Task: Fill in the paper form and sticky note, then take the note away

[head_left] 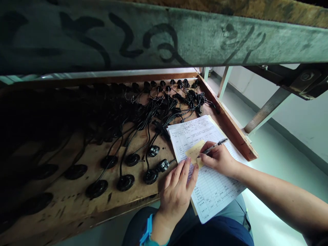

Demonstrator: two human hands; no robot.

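A pen (217, 145) is gripped in my right hand (217, 160), its tip against a small yellow note (192, 153). Under the note lie printed form sheets (208, 194), stacked and tilted at the right end of the wooden tray, their near corner hanging over its front edge. My left hand (178, 191) rests with fingers stretched out, the fingertips on the lower edge of the note and on the paper. Handwriting shows faintly on the note, too small to read.
Black round parts with cords (125, 182) cover much of the wooden tray (228, 126), several in tangled bundles. A metal beam (200, 42) with painted marks crosses low above. Metal legs (266, 112) and pale floor (287, 160) lie to the right.
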